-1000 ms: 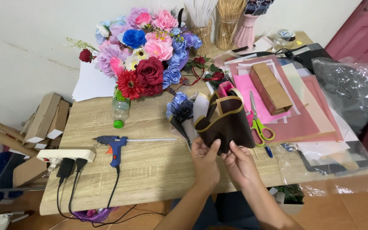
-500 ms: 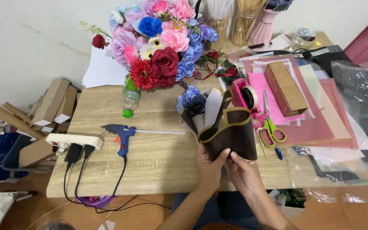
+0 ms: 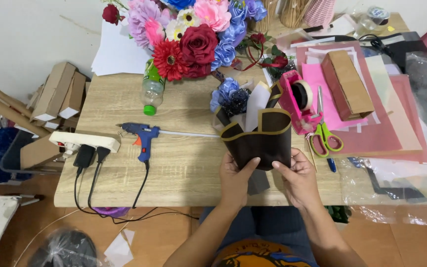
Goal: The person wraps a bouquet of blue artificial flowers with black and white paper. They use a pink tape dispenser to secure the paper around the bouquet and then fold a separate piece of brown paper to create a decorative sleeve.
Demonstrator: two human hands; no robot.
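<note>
A dark brown wrapping sheet with a gold edge is curved into a cone at the front of the wooden table. My left hand grips its lower left side and my right hand grips its lower right side. Inside the cone sit a small blue paper flower and a white sheet. A blue glue gun lies to the left with its glue stick pointing at the wrap.
A large bouquet of artificial flowers stands at the back beside a plastic bottle. A pink tape dispenser, green scissors, a cardboard box and pink paper sheets lie right. A white power strip hangs at the left edge.
The view has shifted so the table sits lower and closer. Both hands keep hold of the brown wrap, which has turned slightly more upright and rounded.
</note>
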